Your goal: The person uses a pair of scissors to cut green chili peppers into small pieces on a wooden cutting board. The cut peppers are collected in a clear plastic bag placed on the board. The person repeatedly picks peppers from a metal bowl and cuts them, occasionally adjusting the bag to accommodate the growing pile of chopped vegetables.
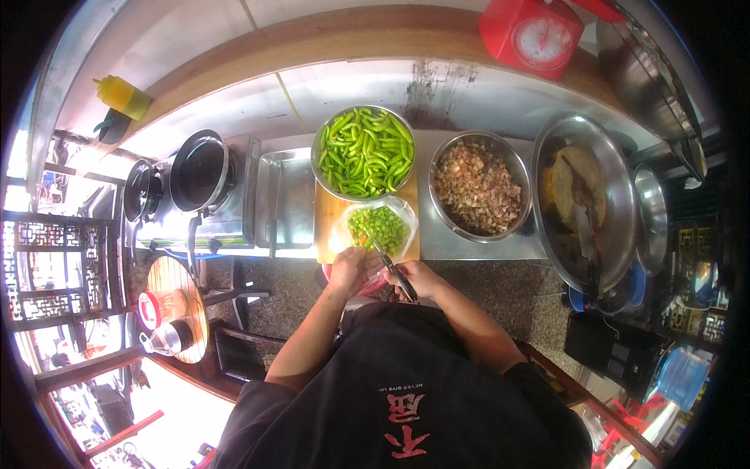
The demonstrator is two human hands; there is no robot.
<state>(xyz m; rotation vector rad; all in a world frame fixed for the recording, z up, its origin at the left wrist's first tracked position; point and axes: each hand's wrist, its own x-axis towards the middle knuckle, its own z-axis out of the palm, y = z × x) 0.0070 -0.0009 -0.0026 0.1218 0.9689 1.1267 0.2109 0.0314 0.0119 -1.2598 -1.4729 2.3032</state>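
My right hand (417,279) grips black-handled scissors (404,282), their blades pointing up and left over chopped green chilies (384,228). Close beside the blades is my left hand (351,271), palm turned partly up with the fingers bent; whether it pinches a chili is too small to tell. The chopped pieces lie in a clear plastic bag (408,214) at the front of a wooden cutting board (328,234). Behind the bag, a round steel bowl (314,157) is heaped with whole green chilies (366,149). Something red and rounded (375,285) shows below the board's edge, partly hidden by my hands.
Right of the board stand a bowl of diced brownish food (477,184) and a large steel basin (542,234) holding a cleaver-like tool (586,234). Left are a rectangular steel tray (287,193) and frying pans (199,170) on a stove. A red scale (530,38) sits on the shelf.
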